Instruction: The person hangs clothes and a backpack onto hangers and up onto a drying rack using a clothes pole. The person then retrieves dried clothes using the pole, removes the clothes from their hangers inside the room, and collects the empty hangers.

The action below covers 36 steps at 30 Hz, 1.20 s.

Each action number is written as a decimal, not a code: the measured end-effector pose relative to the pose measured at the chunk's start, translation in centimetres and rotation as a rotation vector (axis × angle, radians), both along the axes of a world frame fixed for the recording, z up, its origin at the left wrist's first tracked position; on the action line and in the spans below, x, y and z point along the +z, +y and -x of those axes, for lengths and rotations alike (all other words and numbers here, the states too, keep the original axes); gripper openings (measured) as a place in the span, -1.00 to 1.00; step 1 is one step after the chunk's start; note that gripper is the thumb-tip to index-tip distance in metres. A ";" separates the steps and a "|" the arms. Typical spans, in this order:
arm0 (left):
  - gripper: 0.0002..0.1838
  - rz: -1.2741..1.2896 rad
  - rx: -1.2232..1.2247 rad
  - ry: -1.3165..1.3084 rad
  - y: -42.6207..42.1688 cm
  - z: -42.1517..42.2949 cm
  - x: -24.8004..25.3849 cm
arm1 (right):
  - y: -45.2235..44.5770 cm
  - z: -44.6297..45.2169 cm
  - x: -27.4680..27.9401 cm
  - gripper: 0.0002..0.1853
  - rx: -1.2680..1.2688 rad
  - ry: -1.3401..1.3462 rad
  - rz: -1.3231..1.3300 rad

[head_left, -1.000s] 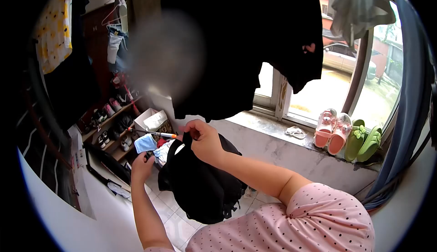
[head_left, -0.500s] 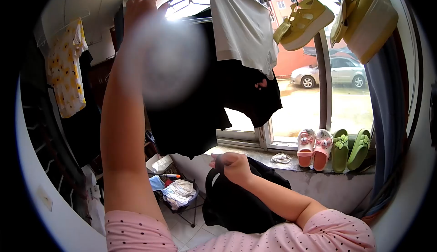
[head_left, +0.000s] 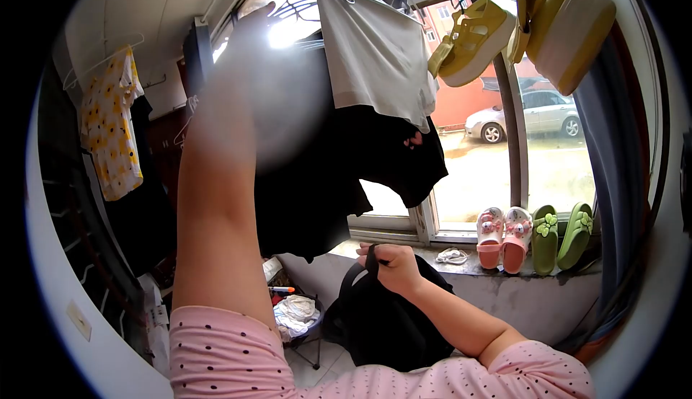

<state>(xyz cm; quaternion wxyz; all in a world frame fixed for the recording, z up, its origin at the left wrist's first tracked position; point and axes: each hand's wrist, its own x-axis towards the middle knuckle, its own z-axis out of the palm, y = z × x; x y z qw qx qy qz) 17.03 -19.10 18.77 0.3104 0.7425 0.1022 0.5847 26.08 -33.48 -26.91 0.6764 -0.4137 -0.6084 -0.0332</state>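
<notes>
My right hand (head_left: 398, 268) is closed around a strap of a black cloth item (head_left: 393, 323), which hangs down in front of me. Whether it is a garment or a bag I cannot make out. My left hand (head_left: 249, 31) reaches up at the upper left, close to several wire hangers (head_left: 299, 4). A pale blur covers much of that hand, so its grip does not show. Beside it hang black clothes (head_left: 303, 204), a white garment (head_left: 375, 53) and black shorts (head_left: 393, 154) with a pink heart print.
Yellow platform shoes (head_left: 472, 42) hang at the upper right before the window. Pink-and-white clogs (head_left: 502, 239) and green slippers (head_left: 561, 239) stand on the sill (head_left: 461, 273). Below left, a basin (head_left: 317, 320) holds white cloth (head_left: 295, 316). A yellow-patterned garment (head_left: 112, 125) hangs far left.
My left hand has shifted right and lower, further into the blur. My right hand, still gripping the black cloth item, appears slightly further right. The view has turned a little.
</notes>
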 end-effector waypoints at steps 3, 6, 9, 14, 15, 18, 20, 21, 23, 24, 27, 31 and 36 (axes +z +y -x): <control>-0.72 -0.200 0.034 -0.047 2.1 -0.8 -0.1 | 0.7 0.0 -0.2 -0.89 0.000 0.043 -0.024; -0.77 -0.001 -0.033 -0.192 2.5 -1.2 0.3 | 1.2 -0.1 -0.1 -0.83 0.020 0.085 -0.048; -0.79 0.029 -0.101 -0.241 3.6 -0.7 0.5 | 1.4 -0.2 -0.2 -0.84 0.034 0.126 -0.039; -0.77 -0.266 0.244 -0.248 3.2 2.8 -3.1 | 2.0 0.2 0.2 -0.84 0.046 0.168 0.016; -0.77 -0.257 0.226 -0.268 3.5 3.9 -4.0 | 2.5 0.3 0.1 -0.84 0.054 0.165 0.000; -0.76 -0.151 0.155 -0.368 2.0 7.4 -8.2 | 3.6 0.4 0.0 -0.85 0.023 0.117 0.017; -0.75 -0.100 0.169 -0.434 1.3 10.7 -12.4 | 4.0 0.7 0.5 -0.84 0.054 0.127 0.074; -0.74 -0.136 0.218 -0.438 2.3 12.6 -14.4 | 4.2 0.9 0.9 -0.80 0.069 0.126 0.103; -0.73 -0.379 0.541 -0.452 3.5 15.9 -19.3 | 5.3 1.0 1.3 -0.79 0.126 0.123 0.075; -0.73 -0.379 0.614 -0.489 2.8 17.2 -21.9 | 5.6 1.2 1.8 -0.80 0.138 0.127 0.085; -0.71 -0.039 0.447 -0.641 -2.4 20.1 -30.0 | 6.3 2.0 3.1 -0.81 0.181 0.171 0.062; -0.76 -0.274 1.050 -0.374 -3.3 27.4 -41.5 | 7.2 3.1 5.0 -0.81 0.235 0.172 0.016; -0.74 -0.718 1.270 0.179 -8.0 31.3 -49.3 | 8.0 5.6 6.7 -0.81 0.285 0.076 0.044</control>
